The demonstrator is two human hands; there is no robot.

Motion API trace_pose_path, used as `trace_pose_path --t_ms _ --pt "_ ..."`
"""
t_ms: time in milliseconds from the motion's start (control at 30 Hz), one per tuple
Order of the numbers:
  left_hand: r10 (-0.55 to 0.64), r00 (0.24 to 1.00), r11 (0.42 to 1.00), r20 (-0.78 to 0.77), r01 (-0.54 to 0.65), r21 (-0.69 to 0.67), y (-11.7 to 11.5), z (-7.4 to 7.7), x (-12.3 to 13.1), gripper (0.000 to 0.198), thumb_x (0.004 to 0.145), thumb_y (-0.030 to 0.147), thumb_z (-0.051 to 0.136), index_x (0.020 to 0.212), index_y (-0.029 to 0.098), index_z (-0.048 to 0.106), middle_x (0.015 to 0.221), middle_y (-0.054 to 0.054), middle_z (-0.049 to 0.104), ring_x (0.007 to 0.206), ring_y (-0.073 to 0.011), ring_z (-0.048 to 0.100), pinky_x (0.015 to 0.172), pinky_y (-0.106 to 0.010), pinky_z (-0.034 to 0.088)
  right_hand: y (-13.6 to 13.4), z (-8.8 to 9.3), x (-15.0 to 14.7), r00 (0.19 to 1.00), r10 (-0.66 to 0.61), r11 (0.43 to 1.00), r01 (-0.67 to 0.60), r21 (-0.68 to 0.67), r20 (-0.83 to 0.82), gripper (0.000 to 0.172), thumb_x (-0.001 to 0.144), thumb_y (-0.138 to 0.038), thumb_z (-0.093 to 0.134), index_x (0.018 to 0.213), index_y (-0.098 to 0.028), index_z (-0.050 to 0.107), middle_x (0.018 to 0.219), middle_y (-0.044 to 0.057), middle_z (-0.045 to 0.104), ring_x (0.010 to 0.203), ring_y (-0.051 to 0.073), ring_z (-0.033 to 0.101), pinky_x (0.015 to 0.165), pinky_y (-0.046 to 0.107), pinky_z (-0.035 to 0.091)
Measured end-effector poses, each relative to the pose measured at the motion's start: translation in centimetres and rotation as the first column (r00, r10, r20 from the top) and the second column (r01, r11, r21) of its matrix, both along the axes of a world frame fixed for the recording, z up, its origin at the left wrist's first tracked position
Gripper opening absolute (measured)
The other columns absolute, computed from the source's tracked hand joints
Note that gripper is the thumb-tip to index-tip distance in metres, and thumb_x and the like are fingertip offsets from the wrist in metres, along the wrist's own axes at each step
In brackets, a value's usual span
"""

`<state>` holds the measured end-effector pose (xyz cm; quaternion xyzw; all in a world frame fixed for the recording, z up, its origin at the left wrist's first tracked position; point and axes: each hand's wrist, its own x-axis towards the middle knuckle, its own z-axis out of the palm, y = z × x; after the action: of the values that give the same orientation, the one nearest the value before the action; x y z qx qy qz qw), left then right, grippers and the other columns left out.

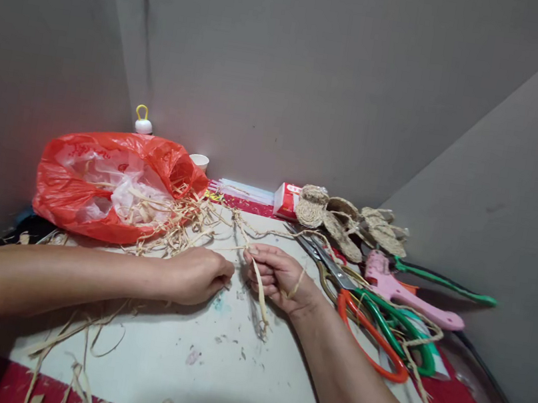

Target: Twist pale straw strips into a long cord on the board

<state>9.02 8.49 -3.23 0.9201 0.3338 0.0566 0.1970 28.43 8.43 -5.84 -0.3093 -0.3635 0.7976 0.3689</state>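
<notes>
My right hand (275, 276) pinches a pale straw strand (260, 284) over the white board (243, 373). The strand's flat loose end hangs down in front of the fingers, and a thin length stretches off to the left. Beyond the hand, a twisted straw cord (274, 233) runs across the board toward the right. Close by on the left, my left hand (200, 277) is closed with its knuckles up, apart from the right hand; whatever its fingers hold is hidden.
A red plastic bag (94, 222) spills loose straw (189, 226) at left. On the right lie large scissors with orange and green handles (381, 346), a pink-handled tool (415, 303) and woven straw pieces (312, 208). A white cup (199, 161) stands at the back.
</notes>
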Motion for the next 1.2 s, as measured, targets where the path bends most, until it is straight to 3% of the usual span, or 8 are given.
trace_pose_path --t_ms 100,200,300,467,633,733,967,1200 --pt "0.097 0.980 0.962 0.173 -0.048 -0.270 -0.9 0.9 -1.4 0.010 0.080 0.021 0.048 0.071 0.019 0.052 0.070 0.000 0.060 0.061 -0.0108 0.050 0.058 -0.022 0.036 -0.1 0.1 -0.1 1.000 0.007 1.000 -0.007 -0.003 0.023 0.021 0.071 -0.023 0.069 0.067 -0.014 0.050 0.047 -0.013 0.020 0.039 0.000 0.008 0.031 0.010 0.010" --pt "0.302 0.905 0.798 0.299 -0.069 -0.599 -0.9 1.7 -2.0 0.008 0.084 0.023 0.043 0.079 0.019 0.047 0.070 0.002 0.060 0.052 -0.0075 0.048 0.052 -0.020 0.036 -0.2 0.1 -0.2 0.998 0.025 1.000 -0.025 -0.006 0.052 0.022 0.071 -0.024 0.068 0.067 -0.015 0.049 0.047 -0.013 0.020 0.038 0.000 0.008 0.031 0.010 0.010" --pt "0.442 0.827 0.718 0.348 -0.093 -0.690 -0.1 1.8 -1.6 0.005 0.083 0.022 0.048 0.080 0.018 0.049 0.060 0.005 0.056 0.047 -0.0056 0.044 0.051 -0.018 0.035 -0.3 0.1 -0.3 0.996 0.039 0.999 -0.038 -0.009 0.082 0.020 0.073 -0.025 0.068 0.069 -0.014 0.052 0.047 -0.013 0.020 0.038 0.000 0.008 0.032 0.010 0.011" --pt "0.453 0.767 0.744 0.455 -0.045 -0.666 1.2 0.3 -0.4 0.012 0.081 0.026 0.053 0.076 0.016 0.052 0.062 0.002 0.059 0.056 -0.0083 0.052 0.060 -0.022 0.041 -0.3 -0.1 -0.1 0.995 0.042 0.999 -0.041 -0.012 0.089 0.019 0.073 -0.026 0.068 0.070 -0.014 0.053 0.047 -0.013 0.020 0.038 0.000 0.008 0.032 0.010 0.011" --pt "0.293 0.799 0.938 0.525 -0.134 -0.319 1.4 0.2 -0.1 0.010 0.078 0.023 0.055 0.072 0.016 0.056 0.072 0.001 0.057 0.071 -0.0111 0.051 0.071 -0.025 0.041 -0.2 -0.2 0.0 0.997 0.056 0.998 -0.056 -0.015 0.052 0.018 0.074 -0.024 0.067 0.070 -0.013 0.053 0.047 -0.013 0.021 0.038 0.000 0.009 0.032 0.010 0.011" --pt "0.279 0.805 0.945 0.524 -0.132 -0.299 1.4 0.1 0.1 0.008 0.078 0.023 0.055 0.074 0.016 0.056 0.077 0.000 0.059 0.074 -0.0122 0.052 0.073 -0.026 0.042 -0.3 -0.3 -0.1 0.997 0.071 0.997 -0.070 -0.037 0.033 0.015 0.075 -0.022 0.065 0.070 -0.012 0.055 0.047 -0.013 0.020 0.037 0.000 0.009 0.032 0.010 0.011" --pt "0.562 0.705 0.595 0.431 0.017 -0.803 0.3 -1.3 0.6 0.016 0.080 0.029 0.054 0.075 0.017 0.044 0.063 0.001 0.058 0.045 -0.0073 0.049 0.045 -0.020 0.038 -0.6 0.1 -1.1 0.993 0.099 0.989 -0.092 -0.120 0.058 0.013 0.074 -0.019 0.064 0.068 -0.008 0.059 0.043 -0.013 0.021 0.036 0.000 0.009 0.031 0.011 0.011" --pt "0.647 0.633 0.507 0.425 0.059 -0.860 0.3 -0.8 0.3 0.015 0.077 0.024 0.057 0.071 0.015 0.046 0.056 0.002 0.057 0.037 -0.0013 0.032 0.036 -0.015 0.020 -0.8 0.6 -1.5 0.988 0.138 0.985 -0.129 -0.118 0.065 0.013 0.073 -0.018 0.065 0.076 -0.006 0.063 0.045 -0.013 0.017 0.037 0.000 0.006 0.031 0.011 0.009"
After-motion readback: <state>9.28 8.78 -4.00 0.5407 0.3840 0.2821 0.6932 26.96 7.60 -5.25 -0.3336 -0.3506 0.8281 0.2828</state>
